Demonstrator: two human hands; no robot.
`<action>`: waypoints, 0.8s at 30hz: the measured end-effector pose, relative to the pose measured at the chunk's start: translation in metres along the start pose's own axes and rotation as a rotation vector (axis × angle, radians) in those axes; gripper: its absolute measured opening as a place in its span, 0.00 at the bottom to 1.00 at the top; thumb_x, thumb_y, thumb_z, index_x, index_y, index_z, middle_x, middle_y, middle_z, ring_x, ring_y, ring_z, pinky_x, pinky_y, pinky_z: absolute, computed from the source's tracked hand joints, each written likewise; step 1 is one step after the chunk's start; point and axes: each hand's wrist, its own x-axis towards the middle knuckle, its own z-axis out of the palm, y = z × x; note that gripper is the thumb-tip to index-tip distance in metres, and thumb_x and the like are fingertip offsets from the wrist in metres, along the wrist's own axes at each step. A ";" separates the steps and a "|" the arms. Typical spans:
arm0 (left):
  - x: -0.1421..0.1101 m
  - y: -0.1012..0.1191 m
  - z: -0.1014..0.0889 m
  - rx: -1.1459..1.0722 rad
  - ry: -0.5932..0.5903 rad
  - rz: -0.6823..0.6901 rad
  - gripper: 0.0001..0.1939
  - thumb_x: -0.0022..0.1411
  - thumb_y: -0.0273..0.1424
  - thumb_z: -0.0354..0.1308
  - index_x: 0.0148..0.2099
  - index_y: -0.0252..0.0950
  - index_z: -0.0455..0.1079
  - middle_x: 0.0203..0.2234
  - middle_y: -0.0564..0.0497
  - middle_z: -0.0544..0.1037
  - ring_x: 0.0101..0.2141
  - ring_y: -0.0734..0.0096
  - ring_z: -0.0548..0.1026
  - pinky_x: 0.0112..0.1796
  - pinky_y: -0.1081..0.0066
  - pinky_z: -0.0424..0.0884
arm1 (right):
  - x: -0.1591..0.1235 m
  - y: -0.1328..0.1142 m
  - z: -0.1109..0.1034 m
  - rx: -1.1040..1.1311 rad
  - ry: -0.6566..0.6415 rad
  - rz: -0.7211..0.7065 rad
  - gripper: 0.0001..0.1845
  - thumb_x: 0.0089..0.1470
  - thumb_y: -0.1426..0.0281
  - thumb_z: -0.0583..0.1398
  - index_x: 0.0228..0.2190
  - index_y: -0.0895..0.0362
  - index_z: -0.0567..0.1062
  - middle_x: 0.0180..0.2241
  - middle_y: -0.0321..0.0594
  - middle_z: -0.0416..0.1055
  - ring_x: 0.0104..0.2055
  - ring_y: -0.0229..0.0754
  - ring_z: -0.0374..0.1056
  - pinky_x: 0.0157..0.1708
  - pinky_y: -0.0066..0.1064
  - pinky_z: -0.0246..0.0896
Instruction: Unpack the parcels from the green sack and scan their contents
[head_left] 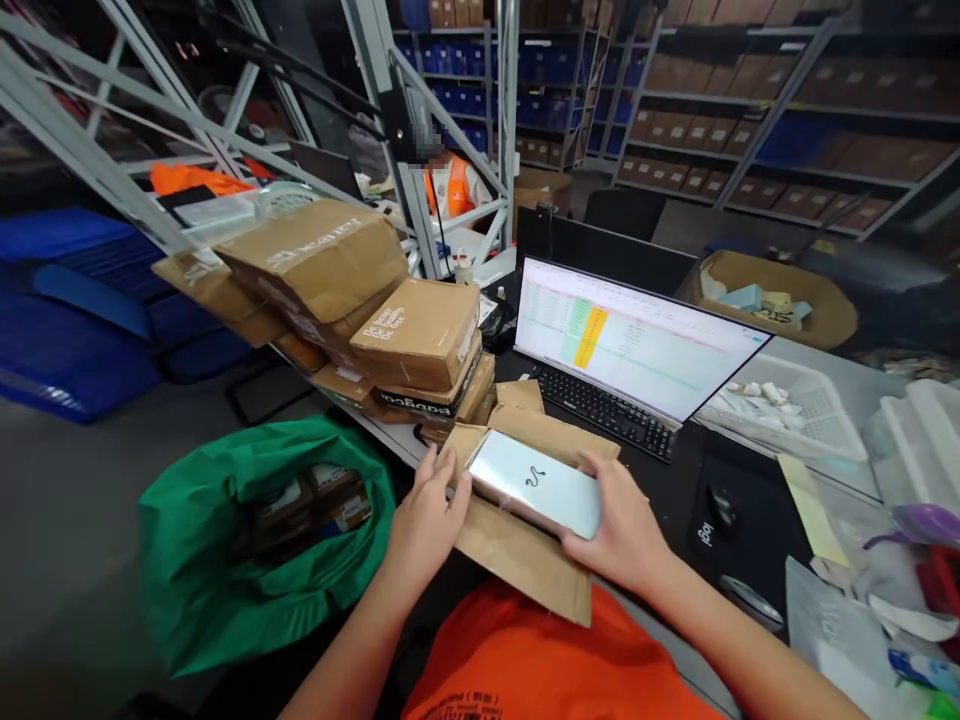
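My left hand (429,515) and my right hand (616,520) hold a flat pale mint box (536,482) with a small black squiggle on its lid. The box lies in an open brown cardboard carton (517,545) at the desk's near edge. My left fingers curl round the box's left end and the carton flap. My right hand grips the right end, thumb on top. An orange shirt (540,660) fills the bottom of the view.
A leaning stack of brown parcels (360,300) stands left of the carton. A green bag (247,540) with boxes sits on the floor. Behind are a lit monitor (637,335), keyboard (607,410), mouse (721,505), white tray (795,410), and a person in orange (450,185).
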 end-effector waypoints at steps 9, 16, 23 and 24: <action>0.005 0.027 -0.030 0.358 0.070 0.241 0.33 0.66 0.52 0.54 0.64 0.35 0.69 0.70 0.28 0.52 0.59 0.27 0.68 0.53 0.33 0.66 | -0.014 0.031 -0.075 0.937 0.827 0.281 0.30 0.58 0.53 0.59 0.58 0.53 0.67 0.50 0.48 0.72 0.49 0.52 0.72 0.45 0.44 0.71; 0.031 0.063 -0.037 -0.540 -0.324 0.601 0.46 0.59 0.63 0.54 0.71 0.43 0.56 0.66 0.35 0.64 0.62 0.44 0.68 0.63 0.44 0.60 | -0.020 0.025 -0.072 0.444 0.979 0.095 0.44 0.48 0.60 0.71 0.62 0.51 0.63 0.54 0.48 0.67 0.56 0.53 0.68 0.58 0.53 0.66; 0.026 0.124 0.007 -1.460 -0.543 -0.003 0.43 0.46 0.58 0.70 0.56 0.35 0.70 0.51 0.38 0.78 0.54 0.43 0.74 0.51 0.50 0.74 | -0.025 -0.004 -0.006 -0.255 0.758 -0.589 0.23 0.52 0.77 0.67 0.48 0.43 0.75 0.47 0.39 0.75 0.51 0.44 0.70 0.56 0.39 0.71; 0.025 0.127 0.014 -1.504 -0.467 -0.125 0.39 0.46 0.53 0.71 0.54 0.35 0.70 0.50 0.39 0.79 0.53 0.44 0.75 0.50 0.51 0.75 | -0.024 -0.009 -0.002 -0.271 0.694 -0.628 0.21 0.54 0.77 0.65 0.47 0.45 0.76 0.48 0.39 0.76 0.52 0.43 0.70 0.57 0.36 0.70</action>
